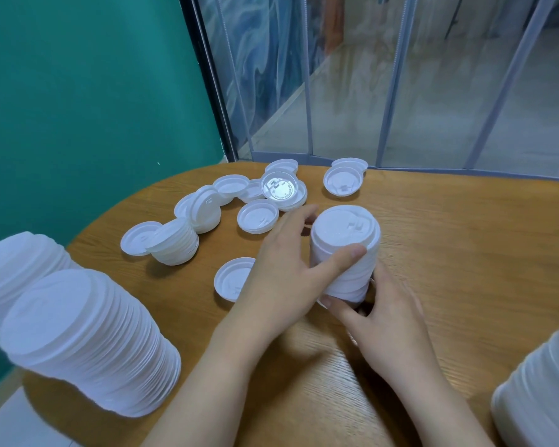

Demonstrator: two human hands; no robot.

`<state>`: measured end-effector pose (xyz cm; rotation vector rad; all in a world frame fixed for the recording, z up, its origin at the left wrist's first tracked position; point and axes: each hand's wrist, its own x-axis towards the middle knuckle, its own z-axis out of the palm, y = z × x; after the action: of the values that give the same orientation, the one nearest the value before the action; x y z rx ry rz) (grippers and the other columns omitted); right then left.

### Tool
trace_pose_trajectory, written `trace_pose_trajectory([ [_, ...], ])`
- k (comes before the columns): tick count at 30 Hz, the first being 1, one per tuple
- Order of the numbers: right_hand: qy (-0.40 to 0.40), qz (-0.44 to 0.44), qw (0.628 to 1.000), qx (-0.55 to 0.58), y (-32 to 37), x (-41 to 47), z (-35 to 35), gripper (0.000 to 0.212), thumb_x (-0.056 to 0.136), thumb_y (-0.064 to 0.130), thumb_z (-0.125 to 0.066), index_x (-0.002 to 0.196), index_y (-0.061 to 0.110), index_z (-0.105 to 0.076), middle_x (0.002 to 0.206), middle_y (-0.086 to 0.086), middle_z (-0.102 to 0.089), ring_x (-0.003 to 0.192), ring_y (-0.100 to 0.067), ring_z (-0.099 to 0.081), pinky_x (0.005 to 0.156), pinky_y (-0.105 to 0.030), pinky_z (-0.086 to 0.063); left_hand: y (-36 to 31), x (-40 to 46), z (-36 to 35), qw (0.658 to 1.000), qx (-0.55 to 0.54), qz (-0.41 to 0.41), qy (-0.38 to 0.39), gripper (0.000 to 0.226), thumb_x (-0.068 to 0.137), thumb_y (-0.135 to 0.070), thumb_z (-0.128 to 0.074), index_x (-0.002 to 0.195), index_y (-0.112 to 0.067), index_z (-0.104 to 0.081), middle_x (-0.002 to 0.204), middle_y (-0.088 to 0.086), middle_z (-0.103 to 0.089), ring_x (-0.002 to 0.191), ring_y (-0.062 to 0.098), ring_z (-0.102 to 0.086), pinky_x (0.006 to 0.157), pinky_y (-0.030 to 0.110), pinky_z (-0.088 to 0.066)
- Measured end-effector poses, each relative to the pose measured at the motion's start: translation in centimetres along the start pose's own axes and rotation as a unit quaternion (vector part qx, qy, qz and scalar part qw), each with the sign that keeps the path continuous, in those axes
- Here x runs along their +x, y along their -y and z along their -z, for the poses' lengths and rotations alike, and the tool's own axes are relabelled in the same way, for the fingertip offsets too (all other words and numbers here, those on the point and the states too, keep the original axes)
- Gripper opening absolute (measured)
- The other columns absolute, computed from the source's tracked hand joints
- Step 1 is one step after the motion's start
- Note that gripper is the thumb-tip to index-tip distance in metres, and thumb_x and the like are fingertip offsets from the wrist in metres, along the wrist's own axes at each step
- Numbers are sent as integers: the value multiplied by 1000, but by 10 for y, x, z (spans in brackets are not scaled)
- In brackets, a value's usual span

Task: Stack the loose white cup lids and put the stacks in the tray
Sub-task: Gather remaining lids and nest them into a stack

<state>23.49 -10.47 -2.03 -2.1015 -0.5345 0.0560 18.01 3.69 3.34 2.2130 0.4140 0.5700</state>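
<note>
Bench (449,253): rounded wooden top, grain visible, filling the lower and centre frame; green wall at upper left, clear panelled partition at upper right.

Tall lid stacks (88,343): two long columns of white lids at lower left, leaning, one just behind the other. A third white column (542,391) shows at the lower right edge, cut off by the frame.

Left hand (281,279): centre frame, fingers and thumb wrapped round the side of the held stack, thumb laid across its near face just under the top lid.

Right hand (391,321): just right of and below the left, fingers curled about the base of the same stack; the fingertips are partly hidden behind it.

Held stack (344,253): short column of white lids at frame centre, standing about upright, top lid showing its sip tab; whether its base touches the bench cannot be told.

Small stack (175,243): tilted, left of centre, one single lid touching its left side.

Loose lids (257,216): scattered singly and overlapping across the upper centre of the bench; one (278,185) lies with printed lettering showing, two more (344,182) sit apart at upper right, one (231,279) is partly under the left hand.
</note>
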Motion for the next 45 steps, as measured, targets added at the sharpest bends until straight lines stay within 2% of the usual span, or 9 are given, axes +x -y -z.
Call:
trace_pose_trajectory([
  [5, 8, -5, 1000, -10, 1, 0, 0, 49, 74, 54, -81, 112, 39, -54, 91, 26, -59, 84, -1, -46, 104, -56, -43, 30, -22, 20, 993, 82, 31, -84, 56, 98, -64, -41, 139, -28, -55, 132, -16, -58, 126, 3, -51, 108, 29, -39],
  [11, 16, -9, 1000, -5, 3, -2, 3, 48, 76, 50, -82, 112, 41, -52, 93, 30, -56, 95, 22, -44, 104, -56, -42, 57, -40, 32, 954, 263, 131, -55, 54, 97, -56, -57, 142, -25, -54, 139, -10, -52, 132, 13, -41, 110, 29, -23],
  [18, 16, -13, 1000, -4, 3, -1, 2, 48, 74, 50, -83, 109, 42, -51, 90, 30, -57, 91, 15, -50, 104, -57, -43, 65, -42, 30, 943, 295, 149, -41, 61, 92, -60, -63, 144, -30, -49, 142, -12, -48, 132, 15, -41, 112, 33, -25],
  [21, 15, -10, 1000, 1, 2, -1, 2, 47, 74, 49, -84, 107, 42, -51, 89, 31, -56, 97, 22, -44, 103, -56, -43, 68, -41, 30, 945, 286, 155, -36, 53, 95, -50, -64, 142, -30, -50, 141, -11, -49, 131, 16, -43, 109, 30, -26],
  [25, 21, -10, 1000, 1, 3, 0, 1, 46, 72, 55, -80, 107, 41, -53, 90, 27, -60, 92, -5, -53, 99, -53, -45, 74, -40, 31, 962, 224, 139, -71, 38, 97, -24, -63, 134, -26, -59, 128, -8, -60, 121, 16, -54, 107, 32, -36],
  [31, 32, -2, 999, 4, 1, -1, 1, 50, 72, 55, -79, 113, 42, -53, 93, 32, -56, 88, -6, -49, 106, -55, -41, 59, -38, 32, 987, -23, 124, -103, 13, 96, -27, -71, 107, -33, -68, 93, -18, -73, 87, 1, -68, 73, 13, -49],
  [35, 35, -1, 999, 9, 1, -1, 2, 47, 71, 55, -78, 108, 41, -53, 87, 24, -58, 93, -15, -49, 99, -50, -43, 57, -37, 26, 980, -104, 156, -60, 28, 96, -27, -72, 123, -27, -63, 108, -12, -74, 89, -2, -71, 79, 14, -54],
  [39, 38, -2, 999, 8, 0, 0, 1, 47, 70, 57, -77, 107, 41, -52, 85, 19, -59, 93, -17, -50, 96, -49, -43, 62, -38, 27, 988, 20, 144, -50, 33, 98, -36, -68, 130, -31, -61, 104, -16, -65, 85, -5, -61, 72, 8, -45],
  [45, 31, -7, 999, 2, -1, 1, 0, 48, 69, 58, -76, 107, 40, -53, 89, 29, -56, 88, -8, -42, 102, -53, -41, 69, -41, 30, 985, 82, 147, 42, 71, 70, -66, -81, 131, -38, -58, 116, -25, -53, 108, -5, -55, 94, 24, -49],
])
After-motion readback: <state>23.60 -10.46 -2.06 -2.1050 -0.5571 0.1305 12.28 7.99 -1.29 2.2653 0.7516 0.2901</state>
